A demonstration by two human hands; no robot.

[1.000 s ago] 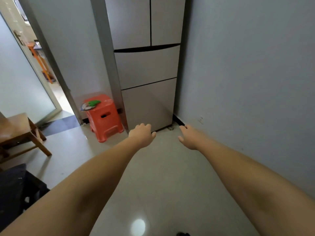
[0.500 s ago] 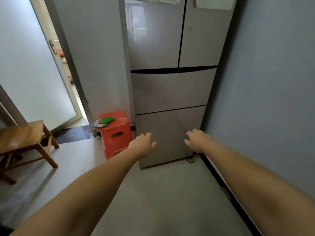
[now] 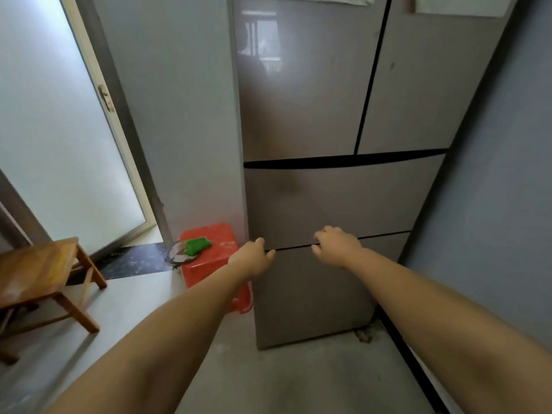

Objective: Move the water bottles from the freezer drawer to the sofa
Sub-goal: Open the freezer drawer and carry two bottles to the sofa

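- In the lower half of the frame, two bare forearms reach forward over a pale grey floor (image 3: 268,380), one from the lower left corner and one from the lower right.
- Left hand (image 3: 252,258): just left of centre, at the left end of the dark seam above the bottom freezer drawer (image 3: 313,294); fingers loosely curled, thumb pointing right along the seam, nothing held. Whether the fingertips touch the drawer edge cannot be told.
- Right hand (image 3: 336,244): just right of centre, over the same seam; fingers bent downward and slightly spread, empty. Contact with the drawer front cannot be confirmed.
- Bottom freezer drawer: shut, its front flush with the middle drawer (image 3: 337,204) above it. The water bottles are not visible; the closed drawer front hides whatever lies inside.
- Refrigerator (image 3: 298,100): a brownish-grey multi-door unit filling the upper centre and right, with two upper doors split by a vertical dark gap and a horizontal dark gap beneath them.
- Red plastic stool (image 3: 215,264): left of the refrigerator, touching or just beside its side panel; a green sponge (image 3: 197,245) lies on its top.
- Wooden stool (image 3: 35,276): at the left edge, well apart from the refrigerator.
- Frosted glass door (image 3: 59,138): upper left of the frame, standing ajar.
- Grey wall (image 3: 501,204): along the right edge.
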